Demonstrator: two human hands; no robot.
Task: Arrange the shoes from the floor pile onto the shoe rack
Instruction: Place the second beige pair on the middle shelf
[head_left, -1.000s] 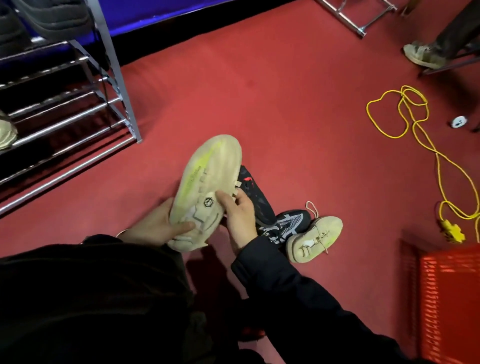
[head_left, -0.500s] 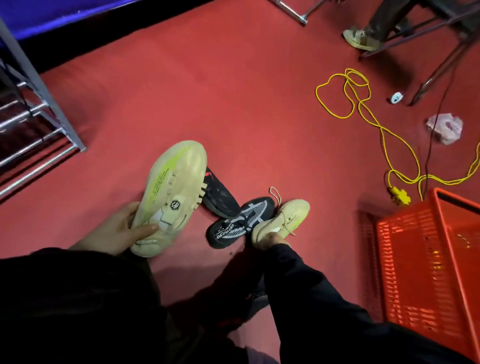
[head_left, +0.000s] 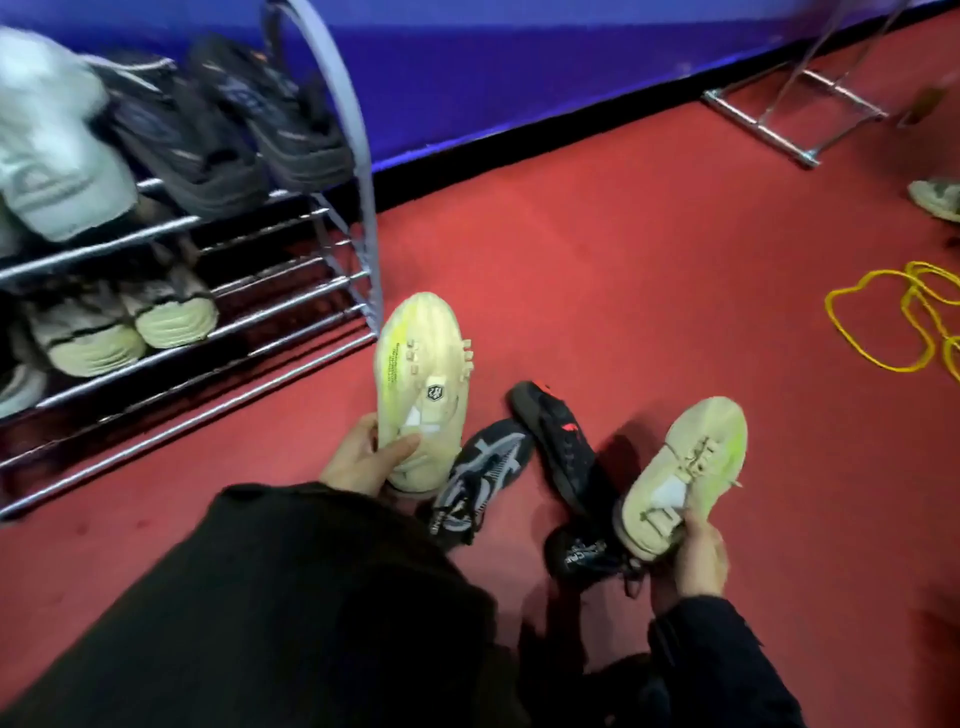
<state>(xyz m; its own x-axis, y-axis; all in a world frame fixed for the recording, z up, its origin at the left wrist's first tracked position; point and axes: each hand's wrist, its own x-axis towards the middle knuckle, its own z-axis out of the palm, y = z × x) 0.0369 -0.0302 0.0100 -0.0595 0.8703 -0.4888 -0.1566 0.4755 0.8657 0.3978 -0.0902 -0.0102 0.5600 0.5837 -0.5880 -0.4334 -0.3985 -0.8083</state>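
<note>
Grips (head_left: 363, 460) (head_left: 693, 564) hold shoes (head_left: 423, 384); rack (head_left: 218, 332) beside.

Left hand (head_left: 363, 460) grips one cream shoe (head_left: 423, 387) at six o'clock; right hand (head_left: 693, 558) grips its mate (head_left: 685, 467) at four; shoe rack (head_left: 291, 322) at ten.

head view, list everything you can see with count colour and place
cream shoes: 2, cream-yellow, one in each hand
dark shoes: 3 or so, black and grey, floor between the hands
shoe rack: 1, silver, left, holding dark and cream shoes
cap: 1, pale grey, rack top
cord: 1, yellow, floor right
metal frame: 1, silver, top right
left hand: grips one cream shoe
right hand: grips the other
</note>
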